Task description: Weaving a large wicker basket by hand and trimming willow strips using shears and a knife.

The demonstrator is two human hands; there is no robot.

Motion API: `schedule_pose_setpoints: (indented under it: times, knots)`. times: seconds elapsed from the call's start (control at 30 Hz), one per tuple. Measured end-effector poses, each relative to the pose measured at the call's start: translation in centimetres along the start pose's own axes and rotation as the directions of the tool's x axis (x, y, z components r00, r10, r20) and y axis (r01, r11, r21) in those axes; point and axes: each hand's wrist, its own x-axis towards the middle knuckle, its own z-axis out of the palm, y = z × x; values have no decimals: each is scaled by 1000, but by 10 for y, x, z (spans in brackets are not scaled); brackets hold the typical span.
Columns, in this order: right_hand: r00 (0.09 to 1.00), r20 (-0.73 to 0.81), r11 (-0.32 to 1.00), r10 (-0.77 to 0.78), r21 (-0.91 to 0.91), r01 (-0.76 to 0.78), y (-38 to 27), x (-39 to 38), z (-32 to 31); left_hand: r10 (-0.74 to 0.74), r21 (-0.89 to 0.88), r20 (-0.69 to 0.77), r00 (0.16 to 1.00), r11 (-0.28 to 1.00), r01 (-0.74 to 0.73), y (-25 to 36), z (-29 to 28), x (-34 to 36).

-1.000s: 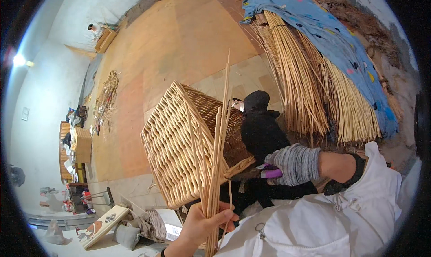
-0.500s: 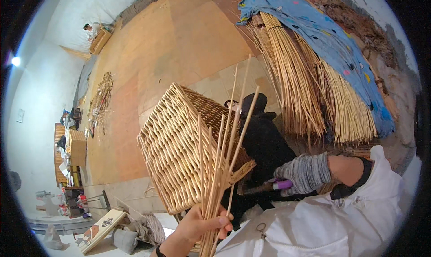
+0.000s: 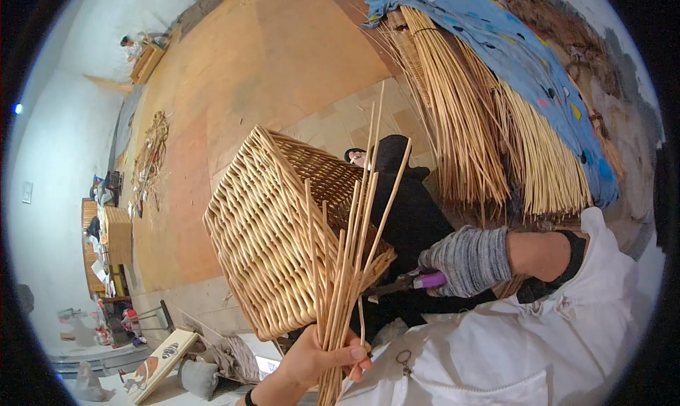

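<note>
Fingers (image 3: 354,353) still clench the willow rods (image 3: 350,264), now splayed wider across the basket (image 3: 269,243)

The lower ends of the bundle of thin pale wicker rods (image 3: 347,264) run out past the near picture edge below the bare left hand (image 3: 322,356), whose wrist is cut off there too. The grey-gloved right hand (image 3: 471,261) covers most of a purple-handled tool (image 3: 425,280), so its kind cannot be told. The blue spotted cloth (image 3: 510,52) hides the far ends of the leaning straw-coloured willow sheaves (image 3: 489,144). Clutter at the far left is too small to identify.
</note>
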Motion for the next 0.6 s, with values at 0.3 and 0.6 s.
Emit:
schedule_pose_setpoints:
  times: [0.3, 0.6]
  knots:
    - [999, 10, 998, 48, -37, -48, -15, 11, -7, 14, -56, 101, 995, 998, -8, 3, 17, 6]
    - [976, -163, 990, 144, 11, -144, 0, -38, -29, 143, -370, 123, 982, 925, -88, 11, -7, -33]
